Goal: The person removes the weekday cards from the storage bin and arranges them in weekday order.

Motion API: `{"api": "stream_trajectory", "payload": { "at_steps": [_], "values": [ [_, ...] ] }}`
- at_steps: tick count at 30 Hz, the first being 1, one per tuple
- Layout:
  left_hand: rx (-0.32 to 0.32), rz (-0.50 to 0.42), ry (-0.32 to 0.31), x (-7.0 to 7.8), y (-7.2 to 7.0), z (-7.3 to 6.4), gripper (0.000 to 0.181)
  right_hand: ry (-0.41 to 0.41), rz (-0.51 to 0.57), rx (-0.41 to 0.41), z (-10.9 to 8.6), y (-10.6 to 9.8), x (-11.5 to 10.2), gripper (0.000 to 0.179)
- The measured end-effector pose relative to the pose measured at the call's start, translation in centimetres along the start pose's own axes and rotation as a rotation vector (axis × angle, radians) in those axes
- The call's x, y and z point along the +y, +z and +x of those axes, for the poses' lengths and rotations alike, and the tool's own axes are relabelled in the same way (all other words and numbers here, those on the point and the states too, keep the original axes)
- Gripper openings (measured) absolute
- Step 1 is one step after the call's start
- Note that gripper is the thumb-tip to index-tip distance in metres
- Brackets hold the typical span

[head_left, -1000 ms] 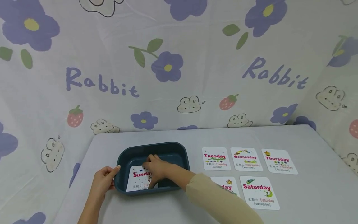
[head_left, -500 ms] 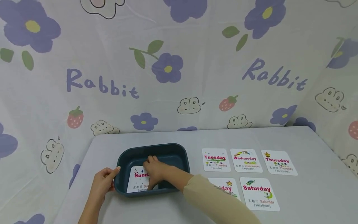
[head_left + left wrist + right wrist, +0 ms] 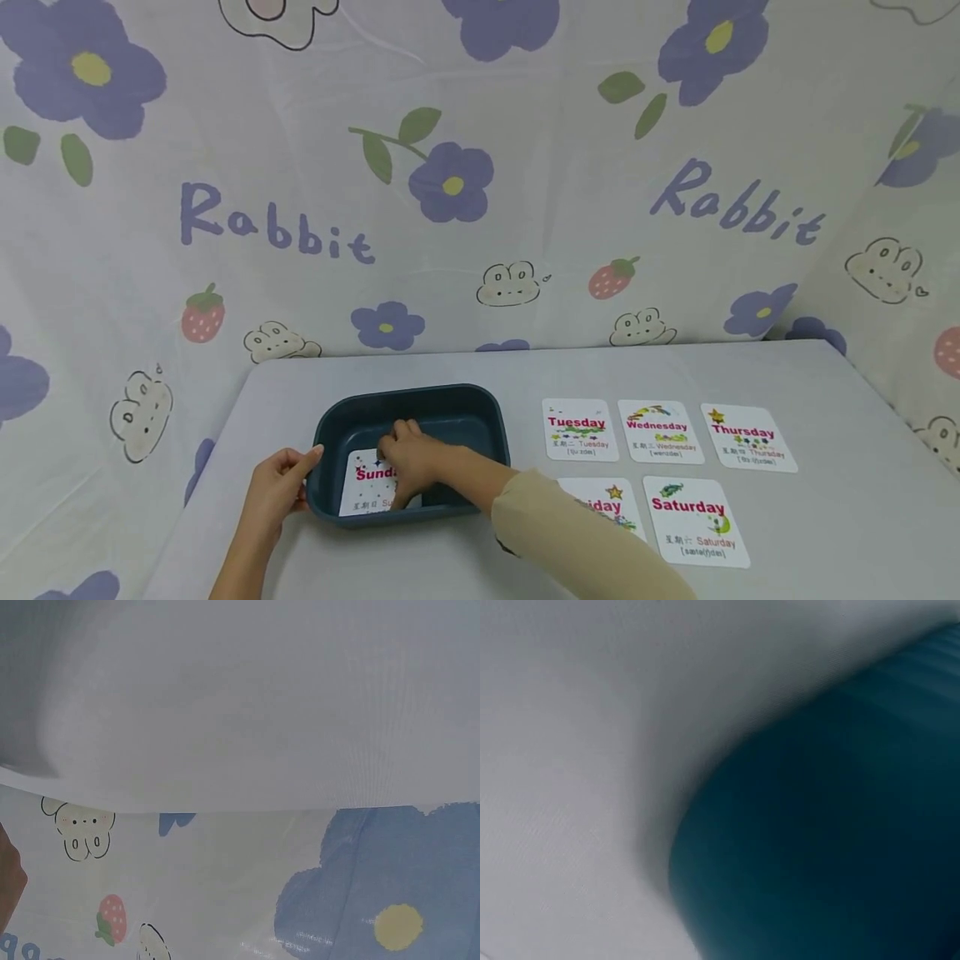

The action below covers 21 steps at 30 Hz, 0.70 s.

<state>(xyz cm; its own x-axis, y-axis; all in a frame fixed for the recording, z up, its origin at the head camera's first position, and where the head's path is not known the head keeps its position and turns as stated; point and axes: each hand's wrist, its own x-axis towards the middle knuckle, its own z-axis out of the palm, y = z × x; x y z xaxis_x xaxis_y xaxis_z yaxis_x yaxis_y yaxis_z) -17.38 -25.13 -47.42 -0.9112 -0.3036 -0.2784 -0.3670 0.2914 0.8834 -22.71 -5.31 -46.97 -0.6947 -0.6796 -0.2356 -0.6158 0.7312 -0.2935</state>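
Observation:
My left hand [image 3: 276, 485] grips the left end of a dark teal plastic box [image 3: 468, 408], thumb on the rim and fingers against the outer wall. My right hand [image 3: 412, 461] reaches down inside the box and holds a white Sunday card [image 3: 363, 492] by its right part, fingers towards the far edge and thumb near the front edge. The hand covers the end of the printed word. In the right wrist view the box's outer wall [image 3: 817, 840] fills the lower right; no fingers show there. The left wrist view shows mostly white table.
Right of the box lie the Tuesday card [image 3: 580, 430], Wednesday card [image 3: 661, 432] and Thursday card [image 3: 750, 438] in a row. In front are the Saturday card [image 3: 695, 522] and a Friday card [image 3: 609, 506], partly hidden by the right sleeve [image 3: 577, 533]. A printed cloth [image 3: 420, 275] hangs behind the table.
Inside the box, the Sunday card and my right hand have shifted very slightly towards the front left. My left hand keeps its place on the box.

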Motion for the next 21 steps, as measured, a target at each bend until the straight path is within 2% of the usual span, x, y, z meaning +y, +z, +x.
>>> {"api": "stream_trajectory", "payload": {
  "at_steps": [6,14,21],
  "values": [
    [0.000,0.006,0.003,0.07,0.10,-0.03,0.037,0.006,-0.020,-0.010,-0.08,-0.14,-0.15,0.077],
    [-0.002,0.004,0.007,0.06,0.06,-0.03,0.038,-0.008,-0.141,-0.020,0.38,-0.28,-0.16,0.081],
    [0.000,0.002,0.002,0.05,0.09,-0.05,0.038,-0.012,-0.148,-0.022,0.17,-0.25,0.07,0.085]
  ]
}}
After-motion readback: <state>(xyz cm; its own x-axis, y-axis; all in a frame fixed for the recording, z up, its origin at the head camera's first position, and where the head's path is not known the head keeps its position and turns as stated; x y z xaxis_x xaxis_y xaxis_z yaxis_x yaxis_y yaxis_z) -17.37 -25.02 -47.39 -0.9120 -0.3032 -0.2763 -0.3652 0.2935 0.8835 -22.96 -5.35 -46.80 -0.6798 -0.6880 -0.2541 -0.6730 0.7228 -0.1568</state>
